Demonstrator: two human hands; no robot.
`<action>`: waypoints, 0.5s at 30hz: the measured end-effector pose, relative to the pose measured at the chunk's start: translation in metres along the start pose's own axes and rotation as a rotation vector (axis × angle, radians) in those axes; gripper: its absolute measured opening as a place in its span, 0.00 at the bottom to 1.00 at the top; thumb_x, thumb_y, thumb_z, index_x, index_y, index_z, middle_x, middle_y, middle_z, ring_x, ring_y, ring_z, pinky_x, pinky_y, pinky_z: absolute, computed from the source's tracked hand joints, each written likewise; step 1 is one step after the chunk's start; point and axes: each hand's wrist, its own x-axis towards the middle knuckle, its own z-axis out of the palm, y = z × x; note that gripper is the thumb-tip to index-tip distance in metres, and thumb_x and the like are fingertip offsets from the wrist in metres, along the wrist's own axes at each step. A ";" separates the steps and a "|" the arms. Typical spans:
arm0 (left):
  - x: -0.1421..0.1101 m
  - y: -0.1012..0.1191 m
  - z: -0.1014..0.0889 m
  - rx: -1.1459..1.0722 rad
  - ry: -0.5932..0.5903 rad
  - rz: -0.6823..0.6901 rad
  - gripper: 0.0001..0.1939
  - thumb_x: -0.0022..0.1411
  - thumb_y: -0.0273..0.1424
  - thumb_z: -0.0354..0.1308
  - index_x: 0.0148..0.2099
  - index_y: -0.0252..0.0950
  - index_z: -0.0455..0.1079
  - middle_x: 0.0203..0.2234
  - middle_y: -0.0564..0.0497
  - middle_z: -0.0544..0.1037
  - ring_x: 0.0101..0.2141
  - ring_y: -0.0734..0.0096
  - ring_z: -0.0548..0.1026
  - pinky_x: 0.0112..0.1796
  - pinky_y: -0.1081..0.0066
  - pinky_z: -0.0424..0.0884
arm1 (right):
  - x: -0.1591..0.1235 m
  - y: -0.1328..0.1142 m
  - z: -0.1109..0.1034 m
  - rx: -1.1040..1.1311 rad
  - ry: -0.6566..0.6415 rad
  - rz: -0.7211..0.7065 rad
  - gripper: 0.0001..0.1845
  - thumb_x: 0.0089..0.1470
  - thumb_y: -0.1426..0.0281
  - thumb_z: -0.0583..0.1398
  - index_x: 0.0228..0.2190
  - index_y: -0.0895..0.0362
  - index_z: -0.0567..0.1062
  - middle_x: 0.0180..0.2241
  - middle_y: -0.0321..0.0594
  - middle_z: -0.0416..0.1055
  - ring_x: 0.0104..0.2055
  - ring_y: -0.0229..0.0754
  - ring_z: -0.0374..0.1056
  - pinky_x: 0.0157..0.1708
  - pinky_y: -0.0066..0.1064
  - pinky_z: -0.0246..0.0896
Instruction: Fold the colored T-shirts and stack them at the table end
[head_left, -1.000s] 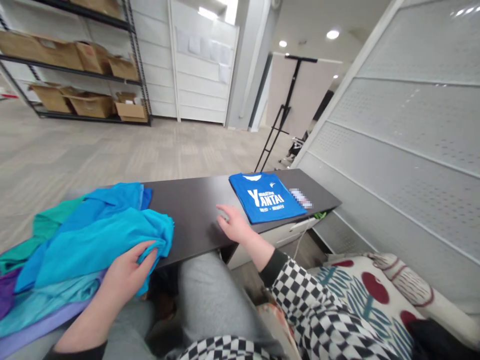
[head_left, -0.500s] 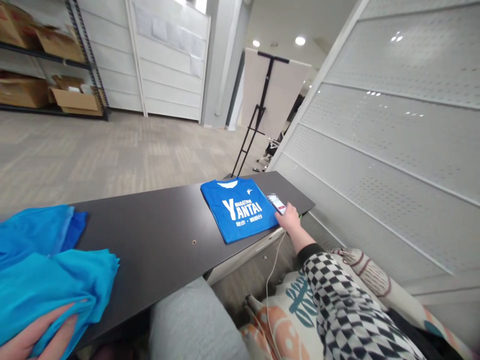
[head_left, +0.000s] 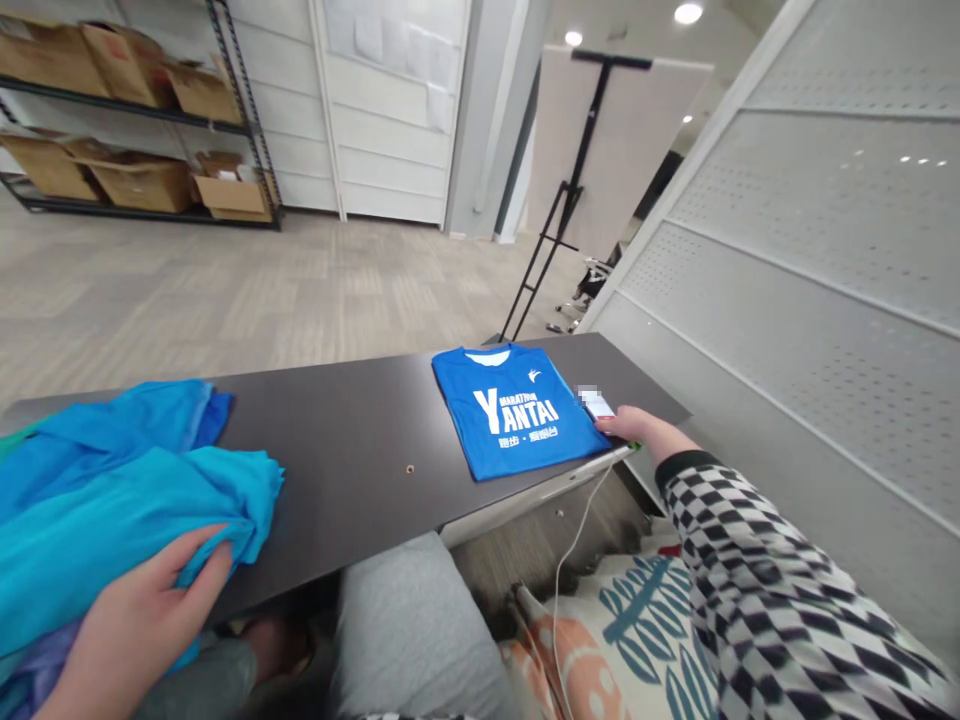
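Turquoise garment (head_left: 127,500) lies pinched in left hand (head_left: 150,605), phone (head_left: 598,405) touching right hand (head_left: 637,425).

One head-worn view looks forward and down from the near side of the dark surface (head_left: 337,430), close over the wearer's grey-clad knee (head_left: 416,625) at six o'clock. It faces past the surface to shelving (head_left: 142,109) far off at ten and a perforated panel (head_left: 817,240) nearer at two.

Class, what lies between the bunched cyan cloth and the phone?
In the head view: dark tabletop with a small hole, then the folded blue shirt.
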 end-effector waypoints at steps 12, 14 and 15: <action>0.009 0.026 -0.008 -0.005 -0.081 -0.008 0.18 0.72 0.44 0.57 0.52 0.42 0.82 0.47 0.47 0.90 0.48 0.56 0.88 0.51 0.68 0.80 | -0.125 -0.115 -0.037 0.417 -0.018 -0.154 0.31 0.69 0.44 0.58 0.37 0.60 0.83 0.32 0.52 0.81 0.31 0.51 0.77 0.32 0.37 0.67; 0.008 0.027 -0.008 -0.002 -0.080 0.011 0.18 0.73 0.44 0.56 0.52 0.41 0.82 0.48 0.47 0.90 0.48 0.56 0.88 0.51 0.67 0.80 | -0.166 -0.155 -0.025 0.301 0.091 -0.316 0.29 0.66 0.44 0.60 0.37 0.58 0.84 0.34 0.54 0.83 0.39 0.56 0.80 0.37 0.37 0.68; 0.008 0.028 -0.008 0.000 -0.083 0.020 0.18 0.74 0.43 0.56 0.53 0.41 0.82 0.49 0.46 0.89 0.48 0.56 0.88 0.52 0.66 0.80 | -0.188 -0.175 -0.017 0.243 0.143 -0.385 0.29 0.65 0.44 0.61 0.38 0.58 0.84 0.36 0.55 0.83 0.42 0.58 0.81 0.39 0.37 0.69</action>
